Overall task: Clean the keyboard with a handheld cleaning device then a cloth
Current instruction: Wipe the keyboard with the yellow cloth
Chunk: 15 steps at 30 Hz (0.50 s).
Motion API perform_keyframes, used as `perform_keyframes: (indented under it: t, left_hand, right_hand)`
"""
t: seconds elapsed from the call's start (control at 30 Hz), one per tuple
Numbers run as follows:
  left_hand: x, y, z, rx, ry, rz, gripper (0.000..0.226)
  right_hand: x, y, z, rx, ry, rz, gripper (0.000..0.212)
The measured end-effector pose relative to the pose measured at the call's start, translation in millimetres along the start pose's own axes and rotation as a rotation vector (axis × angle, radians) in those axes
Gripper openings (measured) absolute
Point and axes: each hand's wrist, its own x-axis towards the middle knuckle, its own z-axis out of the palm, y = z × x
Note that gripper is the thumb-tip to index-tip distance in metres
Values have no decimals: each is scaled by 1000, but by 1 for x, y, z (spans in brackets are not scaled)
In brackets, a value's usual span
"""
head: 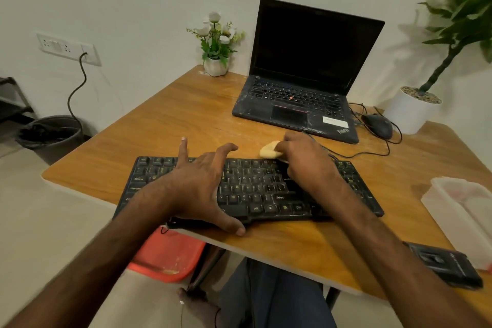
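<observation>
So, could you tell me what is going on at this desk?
A person is cleaning a black keyboard on the wooden table. Their left hand rests spread across the keys, steadying it, while the right hand pinches a pale yellow cloth at its far edge. A black handheld device lies at the table's near right.

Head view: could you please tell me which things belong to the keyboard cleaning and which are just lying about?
Job: keyboard, yellow wad pinched by the right hand, left hand resting on it, probably the black handheld device.
Lying about: laptop, mouse, flower pot, white container.
</observation>
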Motion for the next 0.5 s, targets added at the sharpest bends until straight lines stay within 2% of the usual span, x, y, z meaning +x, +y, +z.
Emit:
perform_keyframes:
  t: [0.13, 0.23, 0.37, 0.43, 0.5]
  left_hand:
    - [2, 0, 3, 9, 22, 3, 148]
    - [2, 0, 4, 23, 26, -2, 149]
    - [0, 0, 3, -8, 10, -10, 146]
    - [-1, 1, 2, -18, 12, -9, 146]
    - [-1, 1, 3, -20, 18, -6, 145]
  right_hand:
    - [-3, -31, 14, 136, 34, -139, 37]
    - [-4, -44, 16, 137, 62, -233, 39]
    - [6, -13, 8, 3, 2, -149, 37]
    - [7, -1, 9, 18, 6, -106, 36]
    - [4, -5, 13, 90, 53, -172, 34]
